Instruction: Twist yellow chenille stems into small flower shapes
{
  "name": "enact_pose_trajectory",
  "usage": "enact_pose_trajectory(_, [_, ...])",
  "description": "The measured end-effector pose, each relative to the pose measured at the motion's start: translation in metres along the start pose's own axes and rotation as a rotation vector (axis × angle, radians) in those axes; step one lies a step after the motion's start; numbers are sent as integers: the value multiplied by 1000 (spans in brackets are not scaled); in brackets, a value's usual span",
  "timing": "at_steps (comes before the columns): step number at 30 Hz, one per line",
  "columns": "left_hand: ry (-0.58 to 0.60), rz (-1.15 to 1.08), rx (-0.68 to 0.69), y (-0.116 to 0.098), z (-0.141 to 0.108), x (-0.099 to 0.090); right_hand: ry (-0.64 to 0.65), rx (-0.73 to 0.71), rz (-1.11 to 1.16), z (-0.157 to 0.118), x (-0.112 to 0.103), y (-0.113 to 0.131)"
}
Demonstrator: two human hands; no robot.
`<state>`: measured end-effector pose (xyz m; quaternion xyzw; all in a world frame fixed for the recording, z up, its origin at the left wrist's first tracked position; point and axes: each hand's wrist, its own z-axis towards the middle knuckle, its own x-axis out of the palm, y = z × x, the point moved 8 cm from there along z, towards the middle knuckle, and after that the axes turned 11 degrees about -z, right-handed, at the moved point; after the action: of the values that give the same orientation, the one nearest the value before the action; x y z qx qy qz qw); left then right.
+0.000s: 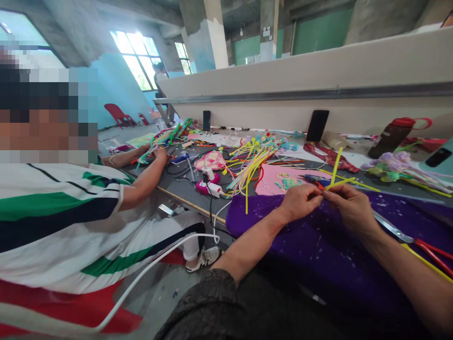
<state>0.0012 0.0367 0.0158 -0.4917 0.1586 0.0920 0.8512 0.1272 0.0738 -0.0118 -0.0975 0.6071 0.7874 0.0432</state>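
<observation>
My left hand (300, 202) and my right hand (350, 204) meet over a purple cloth (262, 222), fingers pinched close together. Between them are yellow-green fuzzy stems (336, 166), one pointing up and another slanting to the right; the right fingers grip them. What the left fingertips hold, if anything, is too small to tell. Just behind the hands is a pink sheet (267, 182) with small green and yellow pieces on it. Scissors with red handles (421, 243) lie beside my right forearm.
At left sits a person in a striped shirt (53, 203), hands on coloured stems. A bundle of yellow stems (249, 167), a power strip (208, 188) with cables, two phones (317, 125), a brown bottle (391, 138) and purple flowers (392, 165) occupy the table. A low wall (262, 115) stands behind.
</observation>
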Motion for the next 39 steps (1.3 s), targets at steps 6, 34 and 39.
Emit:
enact_pose_trajectory(6, [-14,41,27,2,-2,4,-30,43,9,-1,-3,-2])
enact_pose_trajectory(34, [-13,-306,-203,21,1,5,151,167,114,0,11,-11])
enact_pose_trajectory(39, [44,-671,-430,34,4,14,104,99,152,7,8,2])
